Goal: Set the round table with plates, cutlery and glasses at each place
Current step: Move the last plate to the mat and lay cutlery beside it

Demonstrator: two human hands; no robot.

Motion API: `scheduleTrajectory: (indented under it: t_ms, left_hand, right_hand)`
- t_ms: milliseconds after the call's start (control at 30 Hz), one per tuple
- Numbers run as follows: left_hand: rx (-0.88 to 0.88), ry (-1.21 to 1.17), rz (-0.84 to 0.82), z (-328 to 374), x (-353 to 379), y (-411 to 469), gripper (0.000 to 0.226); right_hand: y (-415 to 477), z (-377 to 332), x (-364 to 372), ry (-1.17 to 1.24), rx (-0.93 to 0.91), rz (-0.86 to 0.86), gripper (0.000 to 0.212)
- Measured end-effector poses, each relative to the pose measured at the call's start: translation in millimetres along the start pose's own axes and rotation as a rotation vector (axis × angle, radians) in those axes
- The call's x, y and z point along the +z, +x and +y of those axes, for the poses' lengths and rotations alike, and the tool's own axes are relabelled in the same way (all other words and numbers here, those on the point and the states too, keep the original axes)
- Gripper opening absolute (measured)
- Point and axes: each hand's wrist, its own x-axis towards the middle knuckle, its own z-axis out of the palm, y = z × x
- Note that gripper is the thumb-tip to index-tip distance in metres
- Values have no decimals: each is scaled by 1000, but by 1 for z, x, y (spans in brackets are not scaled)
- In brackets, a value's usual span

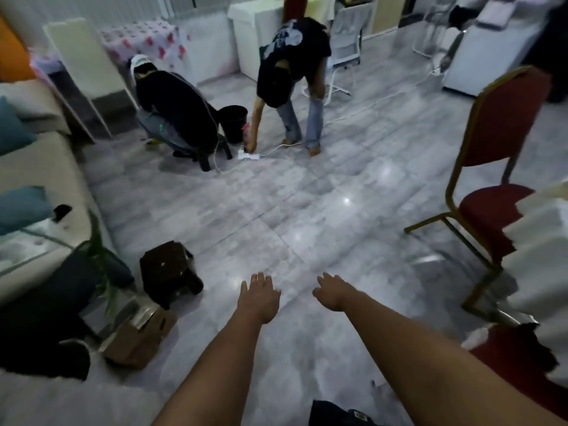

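Both my arms stretch forward over the grey tiled floor. My left hand [259, 295] is palm down with fingers spread and holds nothing. My right hand [333, 292] hangs beside it, also palm down, fingers loosely apart and empty. At the right edge a white draped cloth [541, 256] hangs in folds, perhaps the table's covering; I cannot tell. No plates, cutlery or glasses show anywhere in view.
A red chair with gold legs [491, 179] stands at the right. Two people [295, 78] bend over a power strip [249, 155] and its cable on the floor ahead. A dark stool [167, 269], a cardboard box [138, 336] and a plant [101, 259] sit at the left by a sofa [37, 167].
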Motion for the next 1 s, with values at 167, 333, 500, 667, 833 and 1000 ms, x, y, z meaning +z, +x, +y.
scheduleTrajectory:
  t_ms: [167,333,500,667,833,1000]
  left_hand:
    - [174,107,14,57,-41,92,57]
    - [301,170,10,128,-85,176,57]
    - [401,214,-25,201,-123,242,57]
    - [532,320,-29,275,-151,304,57]
    - [729,426,-12,364,-174,365,56]
    - [901,512,-86,451,-197,407,57]
  right_hand:
    - [41,50,-52,107,125,54,59]
    - [81,115,-110,204,242,73,64]
    - [104,175,-164,298,348,112,63]
    - [118,235,-204,414,475,145,64]
    - [135,296,-241,553,610,229,62]
    - [142,351,-269,661,743,287,53]
